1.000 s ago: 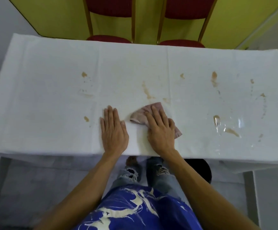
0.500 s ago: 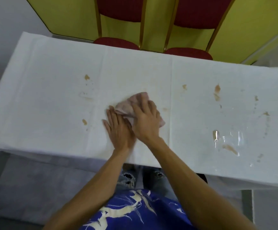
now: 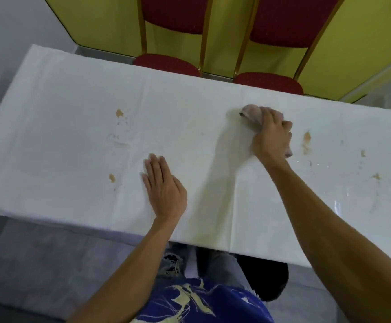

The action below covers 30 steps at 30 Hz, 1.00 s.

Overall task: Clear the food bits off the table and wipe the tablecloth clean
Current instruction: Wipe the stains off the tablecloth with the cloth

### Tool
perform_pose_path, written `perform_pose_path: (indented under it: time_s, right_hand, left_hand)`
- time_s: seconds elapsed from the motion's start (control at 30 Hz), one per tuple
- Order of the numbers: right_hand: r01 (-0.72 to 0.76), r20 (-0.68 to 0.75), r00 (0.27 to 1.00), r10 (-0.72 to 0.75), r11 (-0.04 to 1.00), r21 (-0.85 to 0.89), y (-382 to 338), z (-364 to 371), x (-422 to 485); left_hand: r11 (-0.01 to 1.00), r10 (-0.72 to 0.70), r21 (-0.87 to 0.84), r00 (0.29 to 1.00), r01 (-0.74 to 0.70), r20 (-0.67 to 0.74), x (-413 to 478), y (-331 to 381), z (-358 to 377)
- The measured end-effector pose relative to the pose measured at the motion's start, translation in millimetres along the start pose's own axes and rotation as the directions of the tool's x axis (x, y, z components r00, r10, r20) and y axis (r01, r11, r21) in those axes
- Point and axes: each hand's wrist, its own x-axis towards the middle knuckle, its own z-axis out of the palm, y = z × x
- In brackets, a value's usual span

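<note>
Right hand (image 3: 271, 138) gripping pink cloth (image 3: 251, 113) near the white tablecloth's (image 3: 61, 136) far edge, left hand (image 3: 164, 190) flat, open, by the near edge, brown stains (image 3: 307, 137) right, bare surface left

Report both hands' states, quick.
Left hand: open, flat on the tablecloth, holding nothing.
Right hand: closed on the pink cloth, pressing it to the tablecloth.

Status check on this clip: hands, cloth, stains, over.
Left hand flat on tablecloth, bracing. Right hand pressing pink rag far-centre. Brown stains remain both sides. Nothing in the way.
</note>
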Motion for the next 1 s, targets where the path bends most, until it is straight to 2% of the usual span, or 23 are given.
perform_pose_path:
  time_s: [0.03,0.1,0.17,0.2,0.23,0.37,0.43,0.53,0.6,0.67,0.73,0.8,0.87,0.9,0.93,1.0]
  right_hand:
    - [0.048,-0.039,0.998,-0.046,0.998,0.028,-21,1,-7]
    - [0.283,-0.024,0.959,-0.282,0.958,0.046,-65,18,-33]
    - [0.540,0.123,0.827,-0.549,0.836,0.101,-92,47,-61]
    - [0.602,0.200,0.761,-0.617,0.787,0.134,-96,59,-70]
    - [0.623,0.244,0.731,-0.638,0.769,0.145,-92,69,-71]
    - [0.666,0.279,0.699,-0.658,0.742,0.081,-62,64,-38]
    - [0.610,0.270,0.760,-0.591,0.792,0.017,-34,53,-15]
    - [0.403,0.165,0.908,-0.384,0.910,-0.102,28,25,27]
    - [0.210,0.135,0.973,-0.189,0.964,-0.165,71,2,52]
    - [0.003,0.093,0.996,0.013,0.986,-0.167,90,-14,66]
    - [-0.109,0.051,0.992,0.115,0.989,-0.104,73,-15,57]
    - [0.004,0.060,0.998,-0.002,0.999,-0.037,43,-1,26]
    - [0.261,0.109,0.961,-0.256,0.965,-0.032,25,20,-9]
    - [0.345,0.138,0.932,-0.335,0.937,-0.050,28,27,-17]
    - [0.376,0.150,0.920,-0.363,0.924,-0.067,39,28,-14]
    - [0.330,0.134,0.940,-0.314,0.935,-0.126,72,17,9]
  left_hand:
    - [0.999,-0.002,-0.036,1.000,0.003,0.010,3,10,2]
    - [0.998,0.021,-0.056,0.999,-0.018,0.044,7,32,11]
    - [0.996,0.086,0.008,0.994,-0.087,0.063,7,43,19]
    - [0.990,0.124,0.053,0.990,-0.128,0.063,7,43,22]
    - [0.983,0.154,0.089,0.987,-0.158,0.050,7,40,24]
    - [0.978,0.176,0.115,0.984,-0.177,0.014,4,35,22]
    - [0.982,0.164,0.092,0.986,-0.165,0.028,4,38,21]
    - [0.980,0.174,0.096,0.984,-0.177,0.041,3,37,21]
    - [0.983,0.155,0.092,0.987,-0.158,0.047,5,37,21]
    - [0.994,0.100,0.046,0.994,-0.101,0.033,6,46,21]
    - [0.995,0.102,-0.020,0.994,-0.101,0.031,4,72,25]
    - [0.977,0.204,-0.071,0.977,-0.200,0.058,-3,109,35]
    - [0.957,0.289,-0.064,0.952,-0.284,0.099,-11,137,51]
    - [0.951,0.308,-0.040,0.945,-0.305,0.114,-13,142,58]
    - [0.949,0.313,-0.013,0.942,-0.314,0.124,-14,142,64]
    - [0.944,0.321,0.035,0.939,-0.328,0.123,-17,135,68]
